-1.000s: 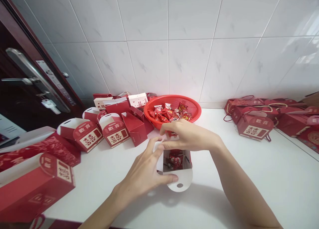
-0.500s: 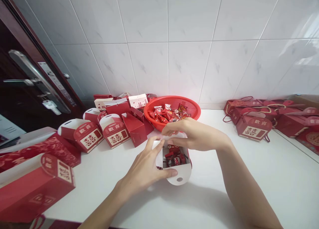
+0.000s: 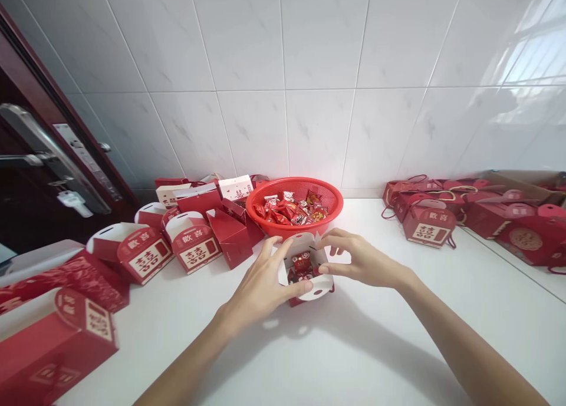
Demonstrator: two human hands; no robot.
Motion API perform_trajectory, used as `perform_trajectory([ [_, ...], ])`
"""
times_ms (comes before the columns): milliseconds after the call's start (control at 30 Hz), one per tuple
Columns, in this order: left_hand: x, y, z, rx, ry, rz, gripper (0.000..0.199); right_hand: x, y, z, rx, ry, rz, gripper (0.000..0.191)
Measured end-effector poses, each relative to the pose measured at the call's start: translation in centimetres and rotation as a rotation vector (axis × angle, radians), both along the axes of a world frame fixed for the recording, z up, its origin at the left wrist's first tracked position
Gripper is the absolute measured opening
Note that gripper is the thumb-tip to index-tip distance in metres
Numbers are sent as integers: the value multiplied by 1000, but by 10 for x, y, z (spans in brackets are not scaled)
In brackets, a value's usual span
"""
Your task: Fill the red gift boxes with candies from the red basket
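Observation:
A small red gift box (image 3: 321, 288) with a white inside stands upright on the white table in front of me. Its top is open, and wrapped candies (image 3: 302, 263) lie inside. My left hand (image 3: 265, 276) spans the box's left side, thumb on the near rounded flap and fingers by the far flap. On the right, my right hand (image 3: 349, 257) has bent fingers and thumb around the white side flap of the same box. Just behind the box is a red plastic basket (image 3: 338, 208) of wrapped candies (image 3: 289, 210).
Open red boxes (image 3: 145, 253) crowd the left side, with a larger one (image 3: 57, 347) nearest me. Red boxes with cord handles (image 3: 428, 226) stand at the right, near a brown carton (image 3: 508, 179). A tiled wall (image 3: 318, 135) rises behind; a door handle (image 3: 44, 152) with keys is at far left.
My right hand has moved from above the box's far end to its right side flap. The box now sits more upright, its near flap raised. The camera view has shifted slightly.

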State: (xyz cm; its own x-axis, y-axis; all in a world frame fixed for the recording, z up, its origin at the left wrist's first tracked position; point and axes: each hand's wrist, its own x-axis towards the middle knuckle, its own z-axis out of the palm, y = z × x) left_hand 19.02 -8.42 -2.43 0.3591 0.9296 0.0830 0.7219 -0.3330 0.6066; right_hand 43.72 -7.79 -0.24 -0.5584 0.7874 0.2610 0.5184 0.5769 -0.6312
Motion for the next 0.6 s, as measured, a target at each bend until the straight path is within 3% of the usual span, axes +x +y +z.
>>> perform_trajectory([
  [167,1,2,2,109,-39,-5,76,1,1,-23,38,156,-90,31],
  [300,8,4,5,219,-85,-61,58,-10,-1,-41,150,213,-50,38],
  [400,14,8,3,214,-85,-121,46,-15,-2,-52,172,195,-24,45],
  [600,10,19,-1,193,-48,-168,53,-13,-3,-60,206,143,-36,52],
])
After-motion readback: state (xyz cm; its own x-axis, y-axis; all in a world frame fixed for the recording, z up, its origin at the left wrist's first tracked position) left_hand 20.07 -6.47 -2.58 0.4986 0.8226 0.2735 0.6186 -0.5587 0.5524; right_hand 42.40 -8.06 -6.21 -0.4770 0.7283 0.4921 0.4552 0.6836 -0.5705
